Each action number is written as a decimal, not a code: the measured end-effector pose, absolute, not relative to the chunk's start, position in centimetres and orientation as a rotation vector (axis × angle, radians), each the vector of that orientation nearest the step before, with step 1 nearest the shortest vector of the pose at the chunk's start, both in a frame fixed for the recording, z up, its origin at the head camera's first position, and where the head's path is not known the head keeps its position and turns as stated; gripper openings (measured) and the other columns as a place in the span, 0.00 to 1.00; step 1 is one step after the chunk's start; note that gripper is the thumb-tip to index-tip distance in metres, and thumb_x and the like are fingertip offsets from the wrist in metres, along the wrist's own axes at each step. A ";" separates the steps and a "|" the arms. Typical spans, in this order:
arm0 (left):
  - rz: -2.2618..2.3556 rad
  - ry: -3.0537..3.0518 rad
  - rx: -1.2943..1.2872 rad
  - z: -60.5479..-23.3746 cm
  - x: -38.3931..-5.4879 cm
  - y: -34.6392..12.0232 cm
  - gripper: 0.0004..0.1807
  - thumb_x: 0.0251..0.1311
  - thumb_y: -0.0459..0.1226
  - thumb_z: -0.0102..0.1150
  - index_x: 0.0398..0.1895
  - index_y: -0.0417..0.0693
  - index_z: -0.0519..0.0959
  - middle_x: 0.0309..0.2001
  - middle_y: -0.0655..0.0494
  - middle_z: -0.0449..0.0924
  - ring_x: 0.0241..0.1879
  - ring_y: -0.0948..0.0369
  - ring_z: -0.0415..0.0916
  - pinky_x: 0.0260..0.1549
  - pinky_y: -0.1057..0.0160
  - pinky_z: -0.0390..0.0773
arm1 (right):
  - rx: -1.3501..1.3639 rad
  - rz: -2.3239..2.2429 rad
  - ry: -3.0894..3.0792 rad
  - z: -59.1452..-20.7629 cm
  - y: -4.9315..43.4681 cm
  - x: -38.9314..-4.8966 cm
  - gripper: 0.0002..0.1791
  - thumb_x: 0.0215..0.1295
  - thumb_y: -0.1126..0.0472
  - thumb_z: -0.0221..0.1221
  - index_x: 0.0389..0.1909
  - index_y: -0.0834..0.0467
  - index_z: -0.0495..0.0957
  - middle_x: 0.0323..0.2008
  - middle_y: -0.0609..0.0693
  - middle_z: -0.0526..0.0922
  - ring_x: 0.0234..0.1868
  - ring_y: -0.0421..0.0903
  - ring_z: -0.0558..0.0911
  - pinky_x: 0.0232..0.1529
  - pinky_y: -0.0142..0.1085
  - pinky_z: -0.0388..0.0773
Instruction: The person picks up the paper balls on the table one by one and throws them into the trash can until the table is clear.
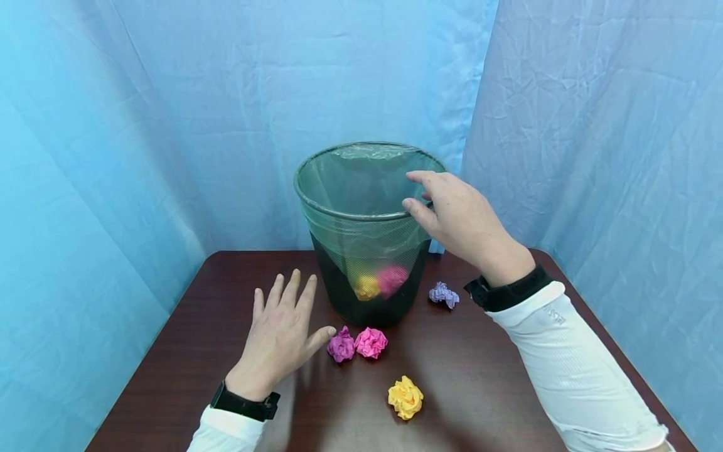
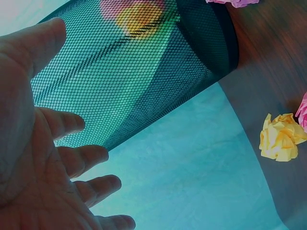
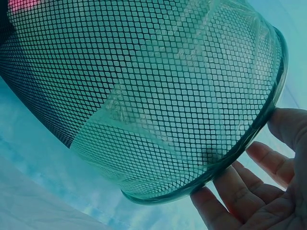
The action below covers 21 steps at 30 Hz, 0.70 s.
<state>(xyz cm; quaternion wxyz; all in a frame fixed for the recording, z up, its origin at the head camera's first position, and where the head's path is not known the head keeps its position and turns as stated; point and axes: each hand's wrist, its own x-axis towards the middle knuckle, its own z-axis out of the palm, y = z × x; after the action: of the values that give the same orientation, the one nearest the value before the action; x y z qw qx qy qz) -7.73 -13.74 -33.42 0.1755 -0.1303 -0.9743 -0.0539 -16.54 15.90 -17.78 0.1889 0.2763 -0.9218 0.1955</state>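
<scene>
A black mesh wastebasket (image 1: 339,270) stands upright, with a green plastic liner (image 1: 316,220) folded over its rim. Inside it, seen through the mesh, lie yellow (image 1: 367,287) and pink (image 1: 392,279) crumpled paper balls. My right hand (image 1: 460,216) hovers over the basket's right rim with parted, slightly bent fingers. Nothing shows between its fingers (image 3: 232,191), which overlap the rim in the right wrist view. My left hand (image 1: 279,339) is spread, palm down and empty, left of the basket. Its thumb tip comes close to a purple paper ball (image 1: 341,344), beside a pink one (image 1: 371,343).
A yellow paper ball (image 1: 405,398) lies nearer the front of the dark wooden table (image 1: 226,301). To the basket's right is a lavender paper ball (image 1: 444,295). Light blue curtains (image 1: 226,94) enclose the back and both sides.
</scene>
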 end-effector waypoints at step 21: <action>-0.152 -2.765 -0.359 -33.5 -7.7 -13.7 0.53 0.52 0.69 0.56 0.75 0.48 0.61 0.73 0.38 0.58 0.71 0.37 0.51 0.63 0.26 0.48 | 0.782 0.559 -2.567 -18.1 16.0 -16.3 0.32 0.70 0.45 0.53 0.70 0.54 0.66 0.62 0.53 0.75 0.54 0.47 0.76 0.47 0.51 0.77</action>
<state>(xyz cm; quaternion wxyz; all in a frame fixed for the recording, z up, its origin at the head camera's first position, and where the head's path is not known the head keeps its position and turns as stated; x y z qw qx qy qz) -7.71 -13.71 -33.46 0.1739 -0.1267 -0.9751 -0.0535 -16.35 16.00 -18.10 0.1990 0.2794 -0.9178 0.1999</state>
